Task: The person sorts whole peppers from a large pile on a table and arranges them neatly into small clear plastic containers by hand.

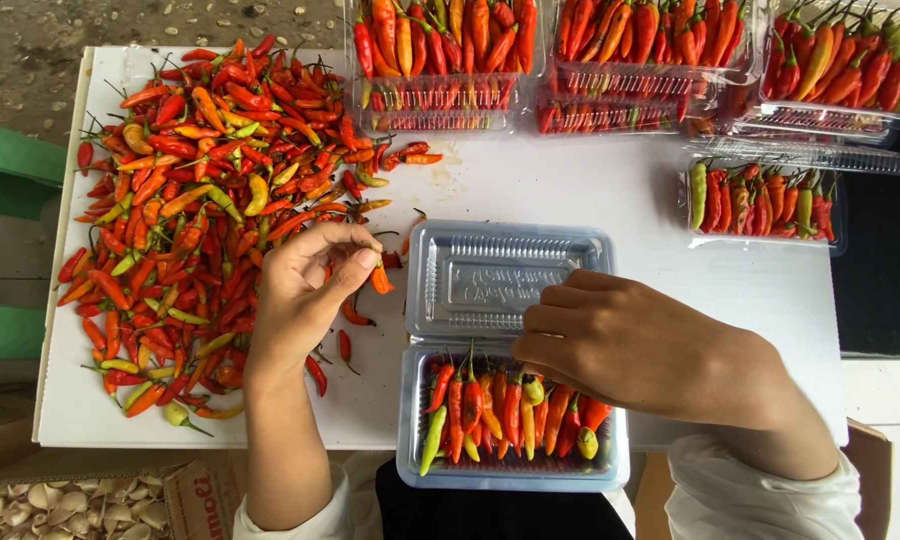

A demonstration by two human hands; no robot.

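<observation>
My left hand [305,290] pinches a small orange-red chili [381,277] by its stem at the edge of a big pile of red, orange and green chilies [190,200]. My right hand [630,345] rests with curled fingers over an open clear plastic clamshell box [510,475], its fingertips down among the chilies packed in a row inside [490,410]. What those fingers grip is hidden. The box's lid [490,270] lies flat open behind it on the white table [570,190].
Several filled clamshell boxes of chilies [440,60] line the table's far edge, one more [765,205] at the right. A few loose chilies [345,345] lie near my left wrist. A green chair [5,250] stands left; garlic cloves in a carton [60,505] sit at bottom left.
</observation>
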